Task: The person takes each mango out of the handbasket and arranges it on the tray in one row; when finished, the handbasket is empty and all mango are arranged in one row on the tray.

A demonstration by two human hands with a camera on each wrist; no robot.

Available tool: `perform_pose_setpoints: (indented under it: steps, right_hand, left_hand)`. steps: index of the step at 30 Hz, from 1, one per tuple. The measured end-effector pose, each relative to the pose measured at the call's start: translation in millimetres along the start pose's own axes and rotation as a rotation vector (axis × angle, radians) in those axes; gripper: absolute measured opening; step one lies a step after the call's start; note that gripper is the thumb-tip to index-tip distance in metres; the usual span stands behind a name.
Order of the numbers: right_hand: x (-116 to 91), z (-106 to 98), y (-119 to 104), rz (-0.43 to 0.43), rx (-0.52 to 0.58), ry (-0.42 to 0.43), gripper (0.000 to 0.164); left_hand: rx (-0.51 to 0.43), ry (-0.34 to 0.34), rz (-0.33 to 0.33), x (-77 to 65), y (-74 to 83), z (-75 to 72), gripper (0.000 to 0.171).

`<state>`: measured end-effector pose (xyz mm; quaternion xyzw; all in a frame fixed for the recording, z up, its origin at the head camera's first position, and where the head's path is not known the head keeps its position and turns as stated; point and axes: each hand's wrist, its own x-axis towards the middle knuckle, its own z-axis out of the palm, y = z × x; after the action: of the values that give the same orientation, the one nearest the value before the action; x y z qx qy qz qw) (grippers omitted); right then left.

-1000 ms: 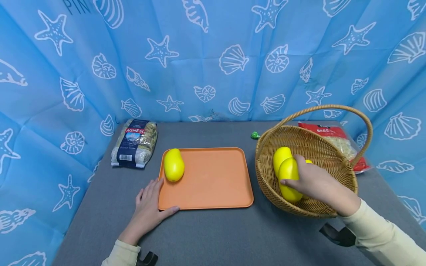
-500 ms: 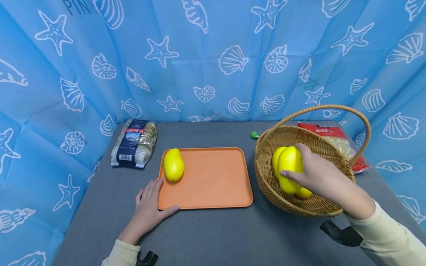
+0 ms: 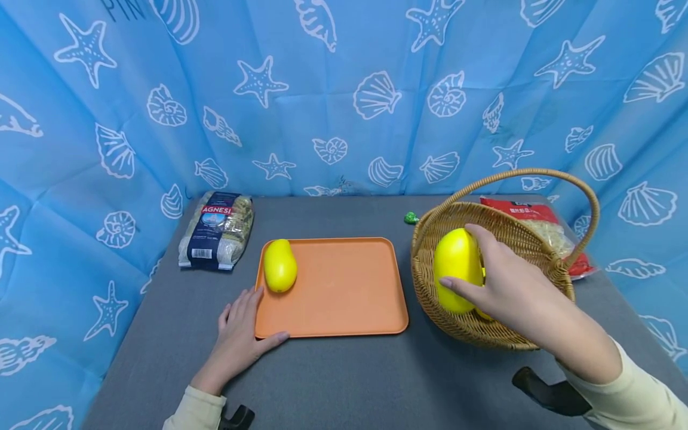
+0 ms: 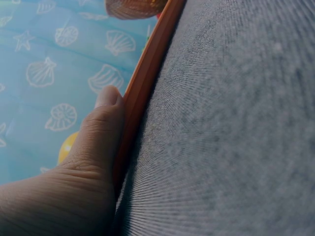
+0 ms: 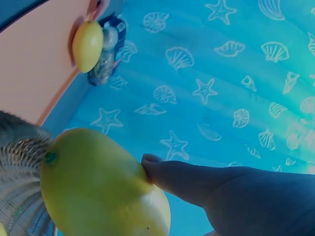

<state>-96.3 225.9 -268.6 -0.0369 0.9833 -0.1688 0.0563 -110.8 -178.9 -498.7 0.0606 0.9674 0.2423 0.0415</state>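
Note:
My right hand (image 3: pixel 502 286) holds a yellow mango (image 3: pixel 457 272) between thumb and fingers, over the wicker basket (image 3: pixel 516 224). In the right wrist view the held mango (image 5: pixel 103 187) shows a green stem spot, with the thumb against its side. Behind it in the basket, more yellow fruit shows, mostly hidden. My left hand (image 3: pixel 239 337) lies at the near left corner of the orange tray (image 3: pixel 349 286), fingers along its left edge and thumb at the front edge. Another mango (image 3: pixel 280 266) lies on the tray's far left corner. The left thumb (image 4: pixel 101 123) touches the tray wall in the left wrist view.
A pasta bag (image 3: pixel 217 230) lies behind the tray on the left. Behind the basket is a red and clear food packet (image 3: pixel 543 230). A small green item (image 3: pixel 411 218) sits left of the basket. The basket's tall handle (image 3: pixel 529 173) arches over it. A blue shell-patterned curtain (image 3: pixel 344 89) encloses the table.
My right hand has lifted the gripped mango up and a little left, away from the other fruit in the basket. The left hand and the tray stay in place.

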Motion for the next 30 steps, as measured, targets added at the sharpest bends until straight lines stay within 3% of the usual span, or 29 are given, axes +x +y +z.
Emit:
perform_pose_setpoints:
  steps: [14, 30]
  right_hand:
    - [8, 3, -26, -0.056, 0.051, -0.005, 0.092]
    - [28, 23, -81, -0.183, 0.114, -0.045, 0.084]
  left_hand:
    - [-0.002, 0.008, 0.009, -0.5, 0.1, -1.0, 0.108]
    - [-0.022, -0.004, 0.009, -0.8, 0.2, -1.6, 0.109]
